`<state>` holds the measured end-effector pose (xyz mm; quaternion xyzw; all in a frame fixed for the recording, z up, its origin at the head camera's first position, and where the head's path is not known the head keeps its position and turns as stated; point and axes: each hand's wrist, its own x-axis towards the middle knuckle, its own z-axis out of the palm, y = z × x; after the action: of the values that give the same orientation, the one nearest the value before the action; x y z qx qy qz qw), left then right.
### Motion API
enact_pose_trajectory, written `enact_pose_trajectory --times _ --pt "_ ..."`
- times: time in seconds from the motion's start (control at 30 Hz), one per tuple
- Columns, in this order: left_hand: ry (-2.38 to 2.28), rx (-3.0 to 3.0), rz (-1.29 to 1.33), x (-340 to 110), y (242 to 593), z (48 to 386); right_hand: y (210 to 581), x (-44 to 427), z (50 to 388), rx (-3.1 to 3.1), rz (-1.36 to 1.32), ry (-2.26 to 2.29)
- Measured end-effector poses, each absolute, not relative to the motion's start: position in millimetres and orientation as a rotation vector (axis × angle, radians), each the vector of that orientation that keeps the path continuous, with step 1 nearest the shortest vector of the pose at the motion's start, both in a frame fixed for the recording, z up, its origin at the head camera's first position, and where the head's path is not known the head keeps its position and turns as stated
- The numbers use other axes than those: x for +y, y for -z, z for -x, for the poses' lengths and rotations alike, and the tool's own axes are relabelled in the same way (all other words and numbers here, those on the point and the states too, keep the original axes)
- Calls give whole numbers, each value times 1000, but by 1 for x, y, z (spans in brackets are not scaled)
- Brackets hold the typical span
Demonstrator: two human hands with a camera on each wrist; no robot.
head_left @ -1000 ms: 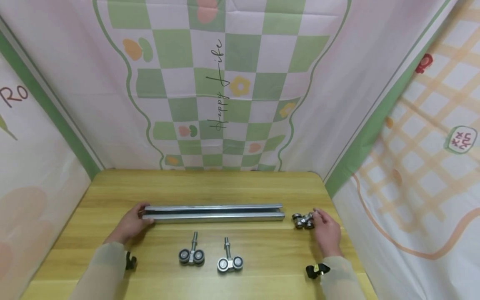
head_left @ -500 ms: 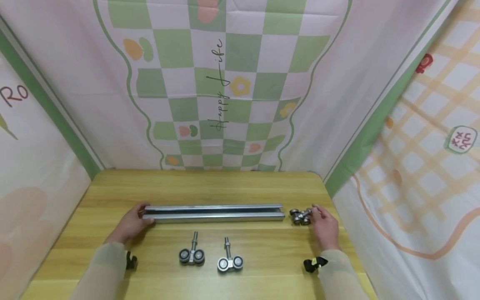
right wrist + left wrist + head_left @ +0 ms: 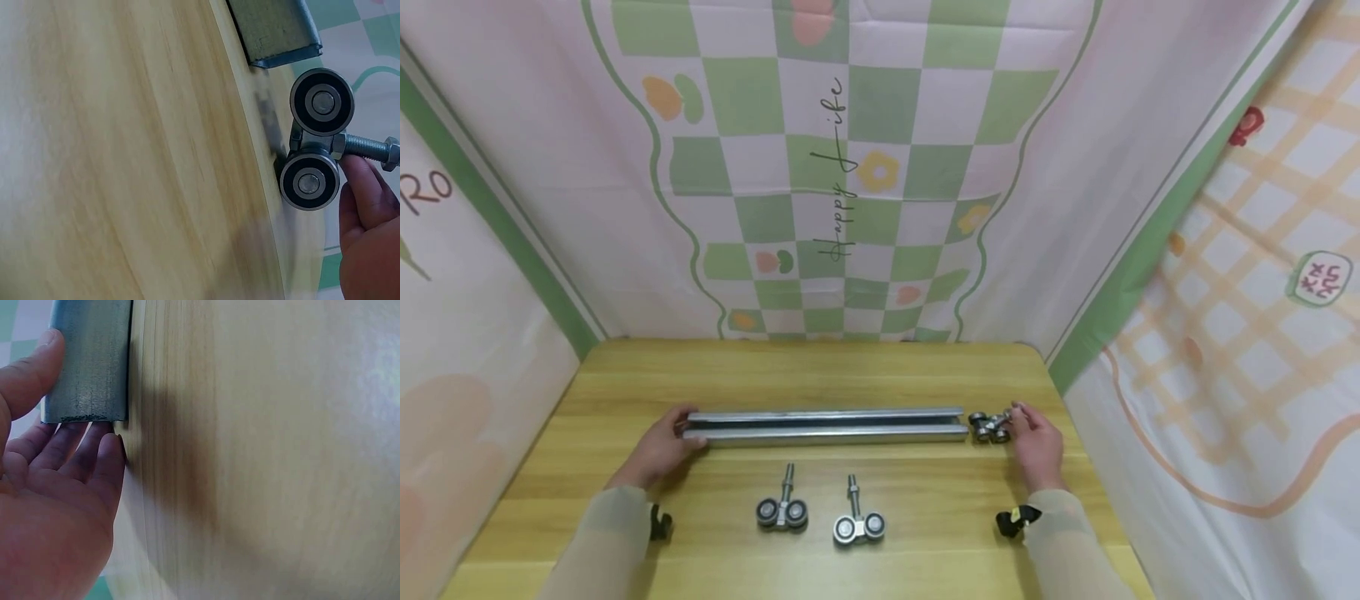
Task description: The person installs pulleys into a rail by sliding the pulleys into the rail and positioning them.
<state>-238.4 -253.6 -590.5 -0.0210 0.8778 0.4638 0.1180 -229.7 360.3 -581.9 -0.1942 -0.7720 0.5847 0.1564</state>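
Note:
A steel C-channel track (image 3: 827, 435) lies across the table with its slot facing up. At its left end, my left hand (image 3: 658, 450) grips it; in the left wrist view the thumb (image 3: 34, 375) lies along the track's side and the fingers reach around its end. My right hand (image 3: 1037, 442) holds a four-wheeled roller trolley (image 3: 990, 426) by its threaded bolt (image 3: 369, 148). The trolley's wheels (image 3: 323, 102) are just off the track's right end, a small gap between them. Two more roller trolleys, a left one (image 3: 782, 510) and a right one (image 3: 859, 525), lie nearer me.
The wooden table (image 3: 700, 550) has its back edge against a checkered green-and-white curtain (image 3: 820, 208). Further printed cloth (image 3: 1225, 333) hangs at the right side. Each wrist bears a small black camera mount.
My right hand has moved left with the roller trolley, bringing its wheels close to the track's right end. My left hand, the track and the two loose trolleys have stayed in place.

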Motion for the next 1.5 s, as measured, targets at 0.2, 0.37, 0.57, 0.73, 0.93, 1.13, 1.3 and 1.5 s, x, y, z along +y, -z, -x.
enact_pose_trajectory --times 0.2,0.37,0.57,0.73,0.93,1.13,1.3,1.5 --pt "-1358 2562 80 -254 591 238 586 355 233 -2201 546 -1686" --pt "-1359 2569 75 -253 591 238 586 353 236 -2273 545 -1636" --pt "-1350 2580 58 -254 590 239 583 349 237 -2360 565 -1563" --pt "-1354 2570 68 -255 590 239 583 345 236 -2393 548 -1536" --pt "-1356 2569 76 -254 590 240 583 340 238 -2410 487 -1522" --pt "-1360 2566 80 -254 590 239 582 334 238 -2459 404 -1419" --pt "-1367 2563 76 -253 590 238 580 332 238 -2491 357 -1374" --pt "-1374 2546 95 -253 588 239 575 334 234 -2537 349 -1363"
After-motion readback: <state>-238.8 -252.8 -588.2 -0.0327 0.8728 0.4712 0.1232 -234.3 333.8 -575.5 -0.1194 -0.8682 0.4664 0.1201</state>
